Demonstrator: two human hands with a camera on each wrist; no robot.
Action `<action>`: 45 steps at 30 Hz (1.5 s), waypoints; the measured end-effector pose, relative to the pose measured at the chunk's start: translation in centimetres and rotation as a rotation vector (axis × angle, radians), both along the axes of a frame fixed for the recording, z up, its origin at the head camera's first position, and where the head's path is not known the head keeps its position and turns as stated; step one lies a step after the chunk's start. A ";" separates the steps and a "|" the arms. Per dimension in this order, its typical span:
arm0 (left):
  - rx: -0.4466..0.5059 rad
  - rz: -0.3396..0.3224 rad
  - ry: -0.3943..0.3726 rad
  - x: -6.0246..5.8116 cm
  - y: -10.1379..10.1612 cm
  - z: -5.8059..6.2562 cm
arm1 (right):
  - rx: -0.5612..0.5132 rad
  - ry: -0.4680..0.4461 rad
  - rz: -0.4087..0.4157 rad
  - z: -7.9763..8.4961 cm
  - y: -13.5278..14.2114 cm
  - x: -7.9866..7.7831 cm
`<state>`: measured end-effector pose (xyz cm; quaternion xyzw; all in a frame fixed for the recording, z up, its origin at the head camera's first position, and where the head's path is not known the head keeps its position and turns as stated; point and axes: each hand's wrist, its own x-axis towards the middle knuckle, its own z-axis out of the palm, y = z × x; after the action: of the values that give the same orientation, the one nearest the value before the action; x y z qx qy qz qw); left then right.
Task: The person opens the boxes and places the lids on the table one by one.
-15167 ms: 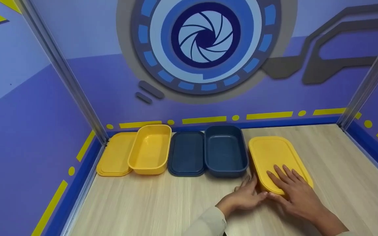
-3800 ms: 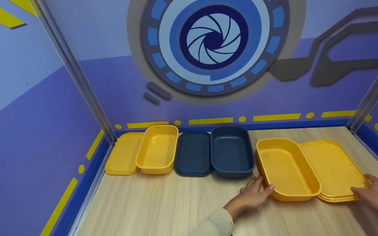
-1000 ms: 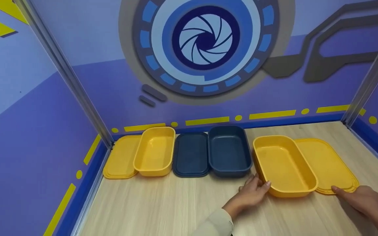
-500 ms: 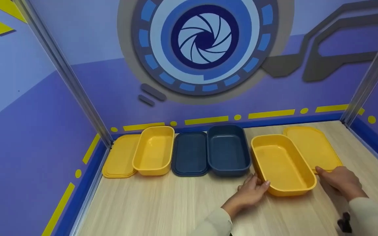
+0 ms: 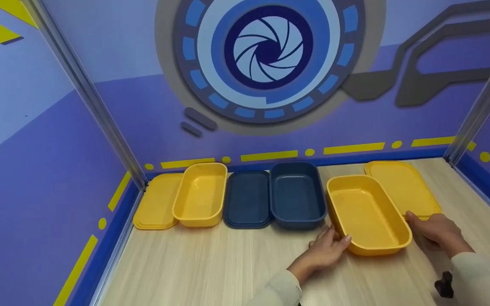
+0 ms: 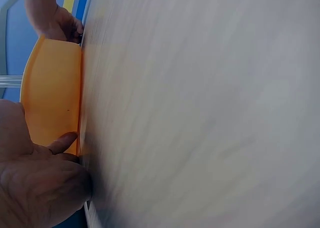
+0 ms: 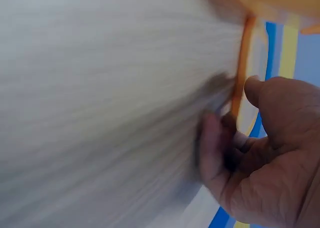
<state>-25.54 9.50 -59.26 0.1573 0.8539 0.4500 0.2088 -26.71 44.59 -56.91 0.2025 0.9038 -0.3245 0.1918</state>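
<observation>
At the right of the row stands a yellow food container [image 5: 364, 212], uncovered and with nothing in it. My left hand [image 5: 323, 250] holds its near left corner, thumb at the front rim and fingers along the left side. A yellow lid [image 5: 406, 187] lies flat to the right of that container, reaching toward the back wall. My right hand [image 5: 438, 229] grips the lid's near edge; in the right wrist view the thumb is on top and the curled fingers are low at the edge. The left wrist view shows the container's outer wall [image 6: 55, 87] with my fingers against it.
To the left, a dark blue container [image 5: 297, 195], a dark blue lid [image 5: 247, 199], a smaller yellow container [image 5: 200, 195] and another yellow lid [image 5: 158, 202] stand in a row along the back wall [image 5: 270, 140]. A metal post [image 5: 83, 89] marks the left corner.
Fifteen seconds ago the lid covered the container; later it lay beside it on the right. Within the last second my right hand has slid it back and left. My left hand stays put.
</observation>
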 end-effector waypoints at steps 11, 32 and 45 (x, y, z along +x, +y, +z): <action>0.010 -0.024 0.013 0.0 -1.1 -0.7 | -0.343 0.049 -0.191 -0.3 -3.7 4.3; 0.121 -0.137 -0.168 6.5 -14.3 1.8 | -0.881 0.049 -0.362 -0.6 -11.7 7.2; 0.200 0.058 -0.142 5.8 -18.5 2.5 | -0.940 0.175 -0.353 0.2 -13.7 2.1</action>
<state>-19.74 -8.97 -56.80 0.1203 0.7921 0.5487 0.2388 -24.58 30.92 -56.72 0.2157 0.6247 -0.7395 0.1280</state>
